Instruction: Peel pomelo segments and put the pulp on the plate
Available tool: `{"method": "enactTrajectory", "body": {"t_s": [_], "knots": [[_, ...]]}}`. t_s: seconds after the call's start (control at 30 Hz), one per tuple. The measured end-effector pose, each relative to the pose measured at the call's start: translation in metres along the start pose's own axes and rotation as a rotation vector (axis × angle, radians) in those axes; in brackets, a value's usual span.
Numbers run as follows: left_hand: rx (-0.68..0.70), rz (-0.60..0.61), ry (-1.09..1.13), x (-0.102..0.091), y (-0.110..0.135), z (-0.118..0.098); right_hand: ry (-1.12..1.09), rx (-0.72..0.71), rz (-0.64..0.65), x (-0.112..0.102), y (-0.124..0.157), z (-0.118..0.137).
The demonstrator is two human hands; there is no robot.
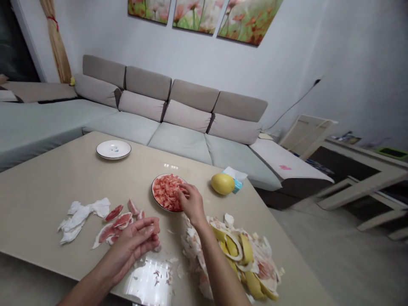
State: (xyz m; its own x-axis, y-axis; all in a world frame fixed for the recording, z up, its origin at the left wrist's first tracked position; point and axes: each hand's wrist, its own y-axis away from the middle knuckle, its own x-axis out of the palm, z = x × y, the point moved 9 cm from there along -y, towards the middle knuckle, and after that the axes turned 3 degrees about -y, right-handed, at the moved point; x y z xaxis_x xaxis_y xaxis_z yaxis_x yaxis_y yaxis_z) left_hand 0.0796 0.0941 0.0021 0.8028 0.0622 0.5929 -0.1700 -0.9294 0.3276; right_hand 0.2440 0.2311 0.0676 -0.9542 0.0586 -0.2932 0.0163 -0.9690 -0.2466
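Note:
My right hand (190,201) reaches over the near edge of a plate (154,196) heaped with pink pomelo flesh (166,192), its fingers curled together at the pile. My left hand (140,236) hovers low over the beige table (47,187), fingers bent around a pink pomelo piece. Just left of it lie several pomelo segments (117,222) still in white membrane, beside torn white pith (81,214).
A heap of yellow peel and white pith (242,255) lies near the table's right front edge. A whole yellow pomelo (222,183) sits by a tissue pack (236,176). An empty white plate (113,149) stands at the far left. A grey sofa (178,136) runs behind.

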Motion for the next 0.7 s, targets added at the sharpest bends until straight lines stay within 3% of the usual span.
{"method": "enactTrajectory", "body": {"t_s": [0.1, 0.2, 0.27, 0.57, 0.7], "knots": [[0.043, 0.033, -0.044, 0.003, 0.003, -0.009, -0.035, 0.003, 0.171, 0.016, 0.031, 0.018], [0.078, 0.057, -0.092, 0.009, 0.006, -0.016, -0.150, 0.079, 0.493, 0.043, 0.070, 0.030], [0.093, 0.057, -0.124, 0.012, 0.007, -0.017, -0.201, 0.086, 0.583, 0.049, 0.086, 0.039], [0.323, -0.001, -0.552, 0.010, -0.003, -0.028, -0.044, -0.011, 0.444, 0.029, 0.092, 0.063], [0.362, -0.006, -0.597, 0.015, -0.001, -0.032, -0.057, -0.036, 0.412, 0.028, 0.095, 0.061]]}}
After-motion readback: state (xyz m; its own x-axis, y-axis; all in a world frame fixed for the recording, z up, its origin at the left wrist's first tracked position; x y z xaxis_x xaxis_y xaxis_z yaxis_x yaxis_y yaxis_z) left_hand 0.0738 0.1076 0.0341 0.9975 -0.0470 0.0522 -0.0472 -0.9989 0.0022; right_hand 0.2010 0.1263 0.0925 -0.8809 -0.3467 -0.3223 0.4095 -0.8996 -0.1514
